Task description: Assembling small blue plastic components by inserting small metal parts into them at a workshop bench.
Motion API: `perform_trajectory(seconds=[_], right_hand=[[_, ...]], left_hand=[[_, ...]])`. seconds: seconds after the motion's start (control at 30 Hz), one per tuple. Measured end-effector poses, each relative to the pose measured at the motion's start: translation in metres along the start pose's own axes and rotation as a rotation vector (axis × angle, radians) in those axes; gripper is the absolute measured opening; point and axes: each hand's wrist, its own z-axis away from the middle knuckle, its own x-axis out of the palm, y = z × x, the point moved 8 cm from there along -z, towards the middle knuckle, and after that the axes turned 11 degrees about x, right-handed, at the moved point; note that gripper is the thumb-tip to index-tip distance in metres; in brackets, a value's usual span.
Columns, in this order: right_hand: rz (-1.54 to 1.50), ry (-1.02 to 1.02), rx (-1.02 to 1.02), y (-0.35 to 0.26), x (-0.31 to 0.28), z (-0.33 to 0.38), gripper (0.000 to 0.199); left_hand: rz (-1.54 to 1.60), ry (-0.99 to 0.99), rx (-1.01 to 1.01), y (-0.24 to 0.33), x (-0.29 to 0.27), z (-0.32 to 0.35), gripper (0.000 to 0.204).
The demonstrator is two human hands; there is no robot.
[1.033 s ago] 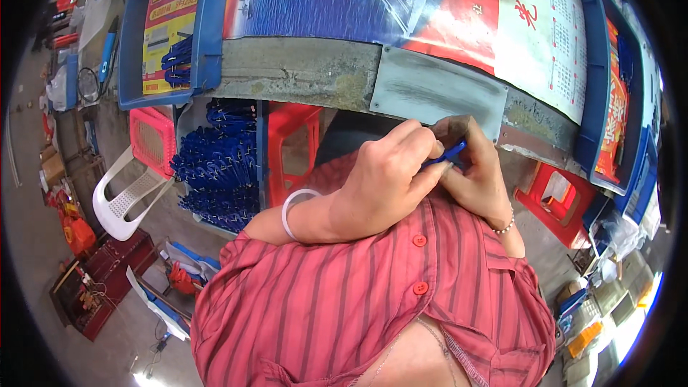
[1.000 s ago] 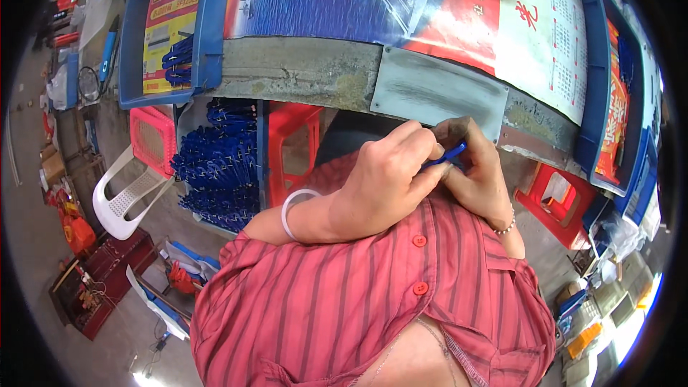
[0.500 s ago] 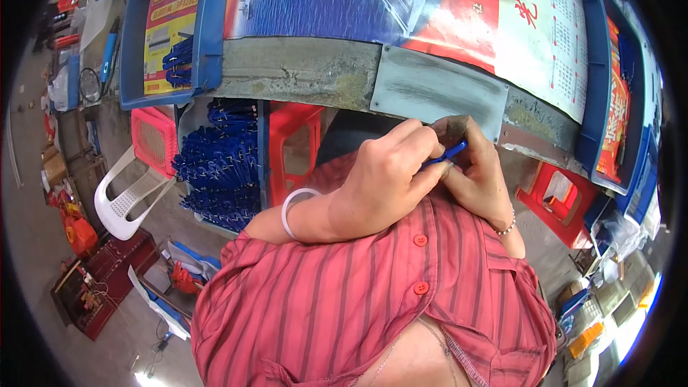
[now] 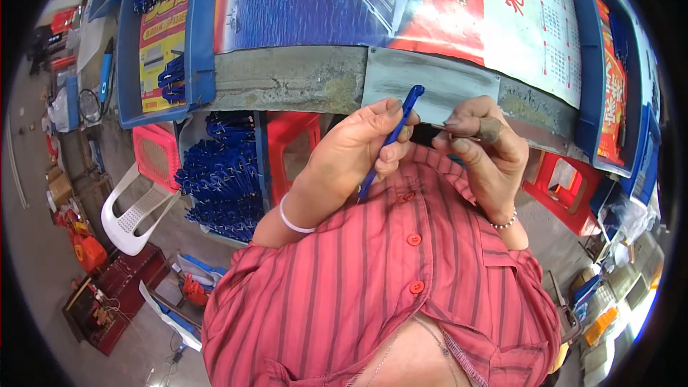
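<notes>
A slim blue pen-shaped piece [image 4: 408,112] stands tilted in my left hand [image 4: 342,145], pinched between thumb and fingers. Its rounded head points up and away, and its thin dark tip points down toward my shirt. Just to the right, my right hand [image 4: 494,172] has thumb and fingertips drawn together; anything between them is too small to make out. A dark worn band wraps one finger of that hand. Both hands are apart, above my lap in front of a grey metal plate [image 4: 459,83] fixed to the bench edge.
A blue tray [image 4: 201,43] with blue pieces stands on the bench at the left, another blue tray [image 4: 582,21] at the right. A poster [image 4: 308,14] covers the bench top. Below are a crate of blue pieces [image 4: 222,172], red stools [image 4: 566,190] and a white chair [image 4: 136,215].
My hands have parted. The blue piece, held between both hands before, is now upright in my left hand alone. My right hand has drawn off to the right.
</notes>
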Motion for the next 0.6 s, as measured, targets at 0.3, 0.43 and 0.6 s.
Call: perform_trajectory(seconds=[0.3,0.43,0.6], right_hand=[[-0.048,0.031,-0.092,0.001,0.009,-0.008,0.016],[-0.015,0.018,-0.140,-0.002,0.014,-0.007,0.017],[0.163,0.037,-0.280,-0.011,0.017,-0.006,0.019]], left_hand=[[0.091,-0.001,-0.080,-0.008,-0.001,0.002,0.015],[0.100,0.032,-0.067,-0.008,0.000,0.003,0.013],[0.080,0.064,-0.068,-0.008,-0.001,0.004,0.012]])
